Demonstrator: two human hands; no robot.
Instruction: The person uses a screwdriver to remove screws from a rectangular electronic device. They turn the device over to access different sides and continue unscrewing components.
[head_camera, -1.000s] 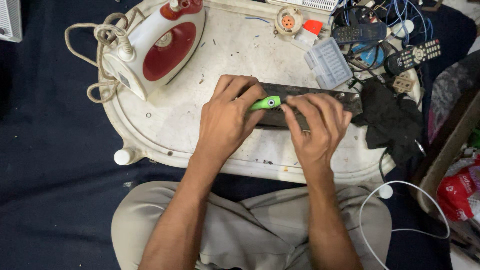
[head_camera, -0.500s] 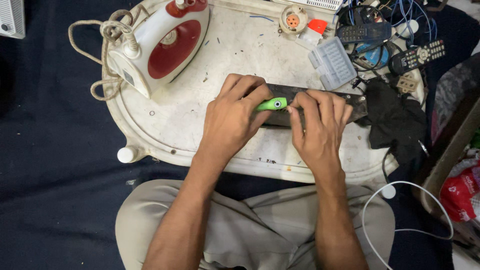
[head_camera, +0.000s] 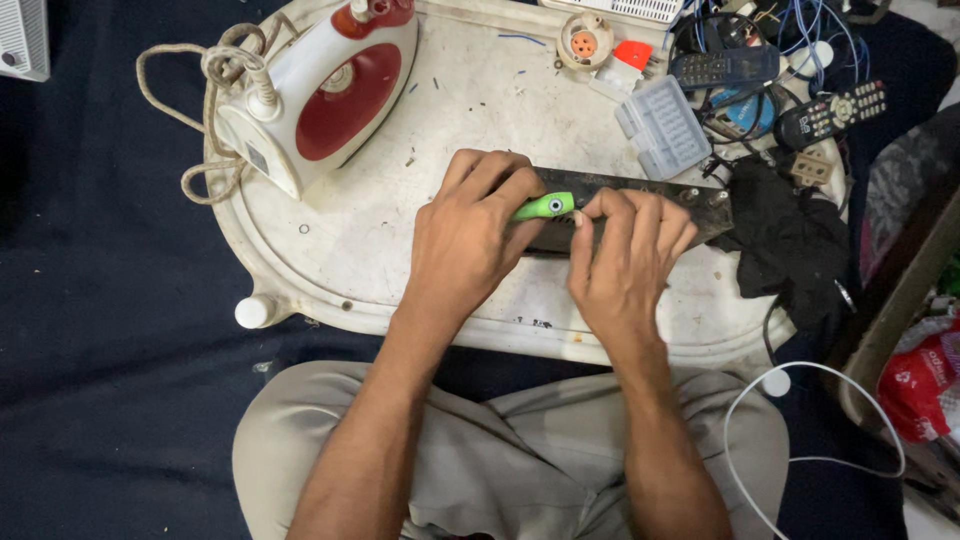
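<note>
A dark flat metal plate (head_camera: 690, 200) lies across a white oval tray (head_camera: 330, 270) on my lap. My left hand (head_camera: 465, 235) is closed around a tool with a green handle (head_camera: 545, 207) whose end pokes out between both hands. My right hand (head_camera: 625, 260) presses down on the plate, its fingertips touching the green handle's end. The tool's tip is hidden under my hands.
A white and red clothes iron (head_camera: 320, 95) with a coiled cord (head_camera: 215, 70) stands at the tray's back left. A clear bit box (head_camera: 663, 125), two remotes (head_camera: 830, 112), tangled wires and a black cloth (head_camera: 790, 240) crowd the back right. A white cable (head_camera: 815, 400) loops at right.
Both hands stay on the plate and green-handled tool; the view has drifted a little, so the tray and iron sit slightly farther right and up in the picture.
</note>
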